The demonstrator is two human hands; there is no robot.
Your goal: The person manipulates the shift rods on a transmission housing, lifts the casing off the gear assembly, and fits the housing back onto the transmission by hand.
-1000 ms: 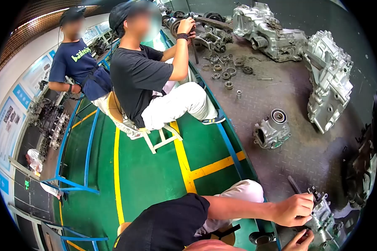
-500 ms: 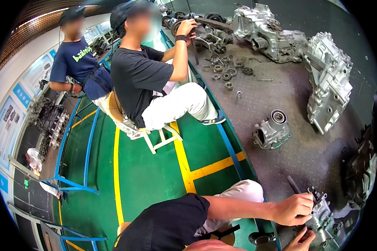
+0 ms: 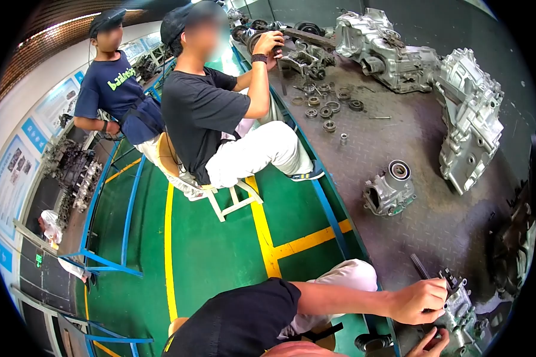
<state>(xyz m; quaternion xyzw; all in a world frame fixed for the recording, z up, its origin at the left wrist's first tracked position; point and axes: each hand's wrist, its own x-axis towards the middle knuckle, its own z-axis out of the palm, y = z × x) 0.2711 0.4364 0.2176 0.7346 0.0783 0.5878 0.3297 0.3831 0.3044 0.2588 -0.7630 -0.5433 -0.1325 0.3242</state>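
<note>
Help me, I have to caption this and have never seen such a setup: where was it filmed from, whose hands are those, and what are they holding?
There is no robot here. The camera is worn on a person's head, so their own black sleeve and left forearm show at the bottom. The wide lens bends everything.

Their left hand and right hand are bare and close together, at the edge of a metal casing in the lower right. I can't make out whether either holds anything.

The patterned metal workbench also carries a small housing with a round opening, ring-shaped parts that look like bearings, and a thin pin. Two large casings, probably from gearboxes, sit toward the upper right. The seated person in a black T-shirt is someone else.
</note>
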